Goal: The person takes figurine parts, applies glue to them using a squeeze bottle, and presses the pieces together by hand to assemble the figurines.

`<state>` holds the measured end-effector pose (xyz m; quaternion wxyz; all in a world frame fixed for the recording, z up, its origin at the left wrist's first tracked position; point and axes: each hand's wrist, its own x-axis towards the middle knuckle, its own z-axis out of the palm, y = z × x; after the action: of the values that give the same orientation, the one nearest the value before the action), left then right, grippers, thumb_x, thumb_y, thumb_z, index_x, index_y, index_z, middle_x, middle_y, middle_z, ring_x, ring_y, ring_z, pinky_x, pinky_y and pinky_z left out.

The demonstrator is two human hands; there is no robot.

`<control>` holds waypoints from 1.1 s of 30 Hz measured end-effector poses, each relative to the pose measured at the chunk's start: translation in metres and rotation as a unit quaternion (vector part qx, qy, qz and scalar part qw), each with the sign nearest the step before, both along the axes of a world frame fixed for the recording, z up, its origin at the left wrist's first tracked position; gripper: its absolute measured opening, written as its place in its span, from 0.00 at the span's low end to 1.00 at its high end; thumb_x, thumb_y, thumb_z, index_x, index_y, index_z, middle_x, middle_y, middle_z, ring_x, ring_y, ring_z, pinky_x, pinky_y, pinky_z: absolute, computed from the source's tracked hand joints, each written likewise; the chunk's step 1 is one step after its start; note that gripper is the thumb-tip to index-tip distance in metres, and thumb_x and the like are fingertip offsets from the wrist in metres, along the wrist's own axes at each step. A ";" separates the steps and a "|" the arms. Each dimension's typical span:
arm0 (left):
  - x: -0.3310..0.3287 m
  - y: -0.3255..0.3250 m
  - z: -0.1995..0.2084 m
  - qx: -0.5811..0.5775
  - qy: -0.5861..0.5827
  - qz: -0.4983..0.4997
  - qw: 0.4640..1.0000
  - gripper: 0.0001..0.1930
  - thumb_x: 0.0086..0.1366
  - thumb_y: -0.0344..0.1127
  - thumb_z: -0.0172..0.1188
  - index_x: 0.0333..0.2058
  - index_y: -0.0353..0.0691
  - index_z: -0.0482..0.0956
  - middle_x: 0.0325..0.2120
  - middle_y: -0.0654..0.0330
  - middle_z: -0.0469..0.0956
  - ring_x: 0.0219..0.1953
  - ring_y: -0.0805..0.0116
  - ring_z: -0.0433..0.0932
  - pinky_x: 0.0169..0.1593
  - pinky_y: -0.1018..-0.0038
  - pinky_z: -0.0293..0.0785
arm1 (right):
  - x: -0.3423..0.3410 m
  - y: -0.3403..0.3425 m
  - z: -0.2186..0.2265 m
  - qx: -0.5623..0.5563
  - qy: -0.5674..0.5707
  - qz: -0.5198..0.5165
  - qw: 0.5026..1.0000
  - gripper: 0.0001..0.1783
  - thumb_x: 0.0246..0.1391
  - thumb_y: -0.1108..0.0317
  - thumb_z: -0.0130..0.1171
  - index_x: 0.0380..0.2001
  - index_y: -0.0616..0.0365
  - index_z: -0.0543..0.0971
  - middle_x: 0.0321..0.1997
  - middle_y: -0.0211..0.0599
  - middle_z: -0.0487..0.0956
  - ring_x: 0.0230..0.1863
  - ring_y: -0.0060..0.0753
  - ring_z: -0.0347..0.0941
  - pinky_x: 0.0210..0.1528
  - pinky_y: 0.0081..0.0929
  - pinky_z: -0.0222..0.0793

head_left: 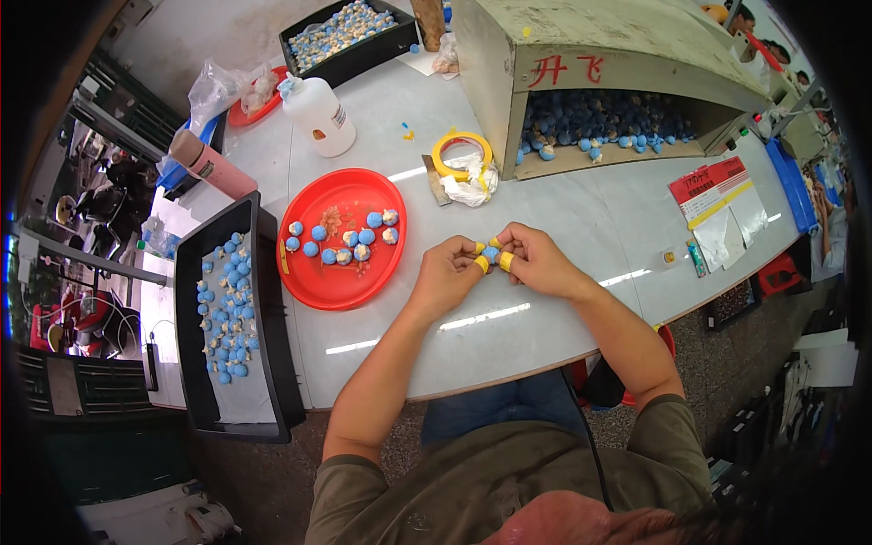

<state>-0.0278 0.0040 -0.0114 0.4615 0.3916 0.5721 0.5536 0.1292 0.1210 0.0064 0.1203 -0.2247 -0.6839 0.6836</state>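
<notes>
Over the grey table, my left hand [452, 270] and my right hand [534, 259] meet with a small blue ball [491, 254] pinched between their fingertips. Yellow tape wraps the thumb and a finger of each hand. Most of the ball is hidden by the fingers. Left of my hands lies a round red plate [304, 289] with several blue balls on it, some patched with a cream colour. Beyond my hands is a roll of yellow tape [440, 162], with crumpled white material [476, 189] against it and a flat metal scraper [434, 182] alongside.
A black tray [282, 363] of similar balls sits at the table's left edge, another black tray [363, 59] at the back. A pink bottle [211, 165] and white jug [320, 118] stand behind the plate. A beige box [504, 100] holds many blue balls. Red-and-white packet [713, 195] lies right.
</notes>
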 end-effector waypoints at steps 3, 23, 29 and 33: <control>0.001 -0.001 -0.004 0.008 0.012 0.007 1.000 0.07 0.63 0.22 0.57 0.40 0.26 0.73 0.37 0.54 0.78 0.39 0.71 0.81 0.43 0.79 0.79 | 0.000 -0.001 -0.001 0.005 0.003 0.002 1.000 0.08 0.58 0.78 0.50 0.41 0.63 0.71 0.30 0.31 0.75 0.24 0.15 0.69 0.24 0.15 0.66; 0.002 0.002 0.002 0.041 -0.066 0.022 0.997 0.09 0.62 0.22 0.58 0.40 0.26 0.71 0.37 0.52 0.79 0.40 0.69 0.81 0.42 0.80 0.77 | 0.000 0.007 0.007 -0.050 -0.002 0.004 0.999 0.11 0.59 0.74 0.52 0.44 0.63 0.70 0.31 0.31 0.75 0.24 0.16 0.70 0.25 0.16 0.68; -0.001 0.002 0.003 0.020 -0.089 0.009 0.996 0.08 0.63 0.22 0.57 0.40 0.25 0.71 0.40 0.49 0.76 0.42 0.63 0.81 0.50 0.70 0.81 | 0.000 0.005 0.007 -0.043 0.005 0.001 0.999 0.11 0.59 0.73 0.53 0.44 0.63 0.71 0.30 0.31 0.74 0.23 0.16 0.69 0.24 0.15 0.67; -0.001 0.002 0.001 0.013 -0.082 0.007 0.997 0.08 0.63 0.22 0.58 0.39 0.25 0.71 0.39 0.50 0.77 0.42 0.63 0.81 0.49 0.71 0.81 | 0.001 0.004 0.005 -0.039 -0.005 0.007 0.999 0.09 0.59 0.74 0.54 0.43 0.62 0.71 0.30 0.30 0.74 0.23 0.15 0.69 0.24 0.15 0.66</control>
<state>-0.0284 0.0057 -0.0100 0.4977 0.3473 0.5274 0.5945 0.1302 0.1254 0.0119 0.1034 -0.2277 -0.6589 0.7095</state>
